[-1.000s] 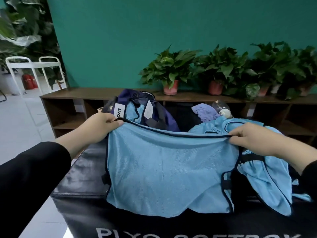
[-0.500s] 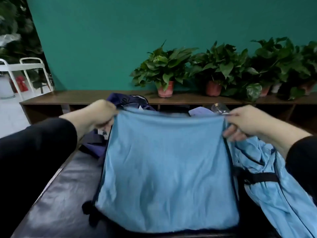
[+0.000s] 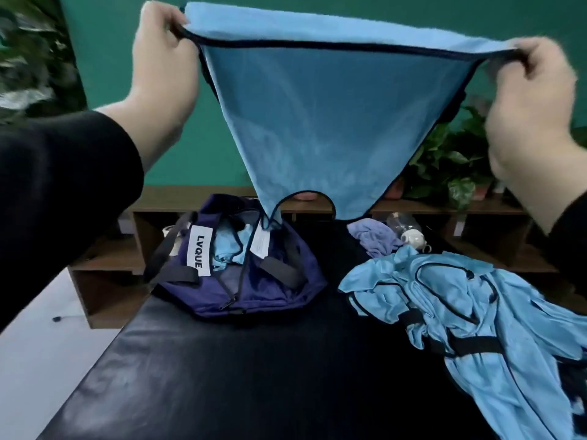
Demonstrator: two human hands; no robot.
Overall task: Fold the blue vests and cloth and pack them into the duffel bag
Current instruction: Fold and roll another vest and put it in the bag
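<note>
Head view. The left hand [image 3: 165, 55] and right hand [image 3: 533, 90] each pinch an upper corner of a blue vest [image 3: 333, 115], fingers [image 3: 524, 63] curled over its dark-trimmed edge; the vest hangs spread between them, its neck cutout lowest, above the far end of the black worktop [image 3: 222, 376]. The step in hand appears to be shaking the vest flat ahead of folding. The next move likely calls for laying it on the worktop below the fingers and bringing the two held corners together. Below the left fingers sits the open purple duffel bag [image 3: 254, 287], blue fabric already inside. Below the right fingers lies a heap of unfolded vests [image 3: 476, 312], crowding the laying space; beyond it, a lilac cloth [image 3: 374, 236] and a clear bottle [image 3: 406, 227].
</note>
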